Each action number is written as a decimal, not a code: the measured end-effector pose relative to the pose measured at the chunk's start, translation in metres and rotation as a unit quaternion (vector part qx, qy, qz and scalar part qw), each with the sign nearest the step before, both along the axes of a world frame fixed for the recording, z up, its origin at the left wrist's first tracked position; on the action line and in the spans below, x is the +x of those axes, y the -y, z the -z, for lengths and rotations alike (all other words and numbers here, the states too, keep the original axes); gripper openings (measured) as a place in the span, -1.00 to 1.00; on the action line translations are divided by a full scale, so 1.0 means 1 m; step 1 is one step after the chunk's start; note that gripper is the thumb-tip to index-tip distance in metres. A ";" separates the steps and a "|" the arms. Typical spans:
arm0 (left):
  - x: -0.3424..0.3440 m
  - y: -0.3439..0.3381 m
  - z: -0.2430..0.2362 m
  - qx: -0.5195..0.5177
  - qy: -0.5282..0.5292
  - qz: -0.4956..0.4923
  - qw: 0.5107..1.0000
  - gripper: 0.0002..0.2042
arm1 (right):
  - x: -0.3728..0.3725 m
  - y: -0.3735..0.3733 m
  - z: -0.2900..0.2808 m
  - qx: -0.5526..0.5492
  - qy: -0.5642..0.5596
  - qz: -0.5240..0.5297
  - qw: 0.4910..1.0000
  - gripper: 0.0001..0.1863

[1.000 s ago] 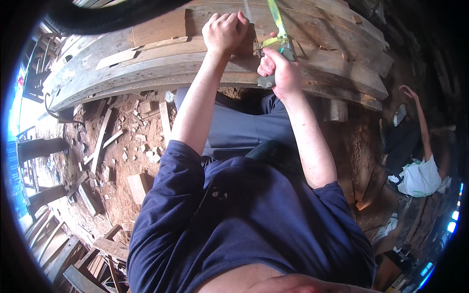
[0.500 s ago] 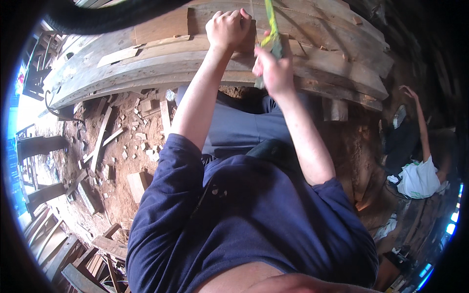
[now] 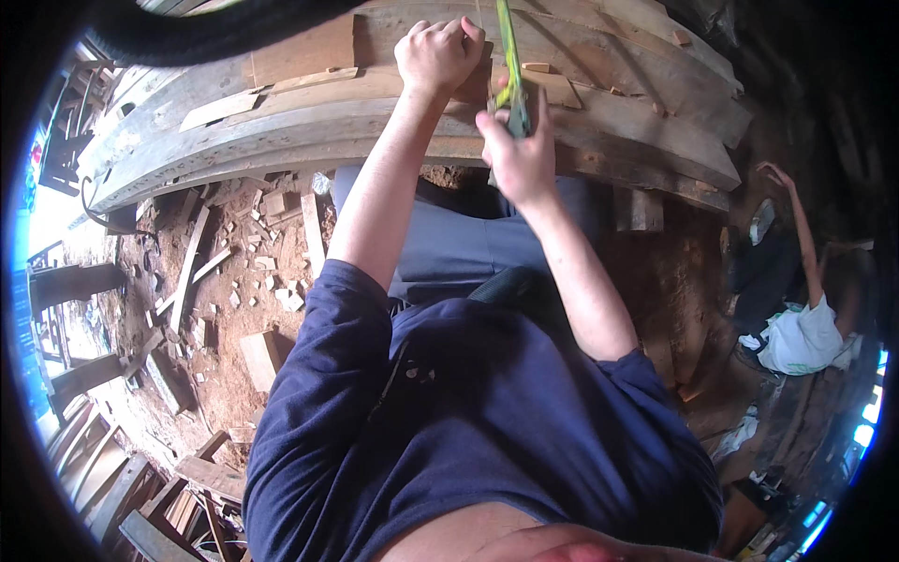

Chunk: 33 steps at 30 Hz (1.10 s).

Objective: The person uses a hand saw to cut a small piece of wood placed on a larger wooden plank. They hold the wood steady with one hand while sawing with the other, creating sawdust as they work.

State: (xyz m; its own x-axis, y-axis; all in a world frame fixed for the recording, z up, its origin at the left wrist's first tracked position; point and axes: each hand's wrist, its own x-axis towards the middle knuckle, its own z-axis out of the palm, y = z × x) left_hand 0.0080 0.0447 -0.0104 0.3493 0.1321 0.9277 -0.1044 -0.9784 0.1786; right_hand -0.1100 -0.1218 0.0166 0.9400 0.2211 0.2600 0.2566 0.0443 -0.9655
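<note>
My left hand (image 3: 436, 56) is closed over a brown wooden block (image 3: 473, 82) on the plank bench, its thumb toward the right. Beside it, my right hand (image 3: 521, 155) is wrapped round the grip of a saw (image 3: 508, 42) with a narrow yellow-green frame and a dark green handle. The frame points away from me, and a thin line, perhaps the blade, runs along its left side. Where the saw meets the wood is hard to make out.
The bench of long planks (image 3: 309, 122) holds a thin board (image 3: 220, 110) and small offcuts. Wood scraps (image 3: 267, 272) litter the dirt floor at left, near a larger block (image 3: 259, 361). A person in a white shirt (image 3: 801, 342) is low down at right.
My right hand has drawn back toward me with the saw, whose frame now stands straighter. My left hand stays in place on the block.
</note>
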 end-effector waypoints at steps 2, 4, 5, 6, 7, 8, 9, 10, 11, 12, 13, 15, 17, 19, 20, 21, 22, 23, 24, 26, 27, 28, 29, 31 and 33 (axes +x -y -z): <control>0.004 0.000 0.000 -0.004 0.002 -0.003 1.000 -0.62 | -0.021 0.010 0.003 0.002 -0.061 0.002 0.998 -0.56; 0.003 0.002 0.001 -0.007 -0.005 -0.001 1.000 -0.62 | -0.035 0.022 -0.001 0.083 -0.083 -0.028 0.993 -0.56; 0.000 0.003 0.002 -0.012 -0.007 0.010 1.000 -0.62 | -0.037 0.028 -0.006 0.091 -0.088 -0.030 0.991 -0.55; -0.002 0.005 0.002 -0.015 -0.010 0.022 1.000 -0.63 | -0.036 0.031 -0.010 0.099 -0.083 -0.031 0.991 -0.57; -0.005 0.006 0.001 -0.019 -0.013 0.033 0.999 -0.64 | -0.032 0.031 -0.013 0.093 -0.087 -0.034 0.991 -0.58; -0.010 0.008 0.001 -0.023 -0.014 0.045 0.999 -0.64 | -0.025 0.030 -0.016 0.090 -0.088 -0.036 0.991 -0.59; -0.014 0.009 0.001 -0.028 -0.013 0.055 0.998 -0.64 | -0.019 0.028 -0.018 0.102 -0.062 -0.062 0.991 -0.60; -0.017 0.010 -0.001 -0.034 -0.012 0.065 0.997 -0.63 | -0.006 0.021 -0.018 0.054 -0.049 -0.020 0.997 -0.61; -0.019 0.012 -0.003 -0.021 -0.005 0.049 0.999 -0.64 | 0.004 0.015 -0.016 0.046 -0.029 -0.013 0.998 -0.62; -0.020 0.012 -0.006 -0.008 0.003 0.032 0.999 -0.65 | 0.012 0.008 -0.014 0.039 -0.008 -0.007 0.999 -0.62; -0.020 0.012 -0.009 0.007 0.009 0.017 1.000 -0.65 | 0.018 0.004 -0.011 0.032 0.014 -0.002 0.999 -0.63; -0.020 0.010 -0.013 0.052 -0.011 -0.023 0.998 -0.66 | 0.023 0.000 -0.005 0.039 0.005 0.001 0.999 -0.63; -0.017 0.007 -0.014 0.102 -0.001 -0.034 0.994 -0.66 | 0.023 0.000 -0.001 0.017 -0.015 0.018 1.000 -0.61; -0.009 0.003 -0.015 0.121 0.024 0.006 0.992 -0.65 | 0.022 0.003 0.001 0.017 -0.018 0.001 1.000 -0.59; -0.007 0.002 -0.014 0.131 0.038 0.025 0.990 -0.64 | 0.021 0.005 0.001 0.020 -0.022 -0.006 1.000 -0.58; -0.005 0.001 -0.012 0.120 0.013 0.029 0.992 -0.63 | 0.021 0.006 0.001 0.013 -0.026 -0.010 1.000 -0.58; -0.005 0.000 -0.009 0.108 -0.013 0.033 0.994 -0.62 | 0.022 0.006 0.001 0.011 -0.028 -0.015 0.999 -0.58; -0.004 0.000 -0.007 0.096 -0.043 0.040 0.994 -0.61 | 0.023 0.006 0.001 0.022 -0.013 -0.024 0.999 -0.58; -0.003 0.001 -0.005 0.092 -0.046 0.032 0.994 -0.58 | 0.025 0.005 0.001 0.014 -0.036 -0.016 0.999 -0.59; 0.001 0.001 -0.002 0.082 -0.061 0.018 0.995 -0.54 | 0.027 0.002 0.002 0.033 -0.033 -0.021 0.999 -0.61; 0.002 0.002 -0.002 0.077 -0.071 0.010 0.994 -0.52 | 0.026 0.001 0.003 0.004 -0.030 0.000 1.000 -0.60; 0.004 0.002 -0.002 0.071 -0.087 0.003 0.994 -0.51 | 0.024 0.000 0.003 -0.013 -0.020 0.012 1.000 -0.60; 0.006 0.003 -0.002 0.065 -0.108 -0.006 0.992 -0.49 | 0.019 0.000 0.003 0.011 -0.019 0.010 1.000 -0.60; 0.008 0.003 -0.003 0.056 -0.112 -0.005 0.992 -0.47 | 0.004 0.004 0.002 0.014 -0.040 0.005 0.999 -0.59; 0.010 0.003 -0.004 0.051 -0.125 -0.009 0.991 -0.47 | -0.022 0.011 0.001 0.048 -0.077 -0.009 0.996 -0.56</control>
State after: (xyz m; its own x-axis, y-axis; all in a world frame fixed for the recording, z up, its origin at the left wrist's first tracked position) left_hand 0.0181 0.0419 -0.0060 0.5682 0.0502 0.8214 -0.0515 -0.9940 0.0964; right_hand -0.1325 -0.1331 0.0154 0.9667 0.2189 0.1328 0.1034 0.1407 -0.9846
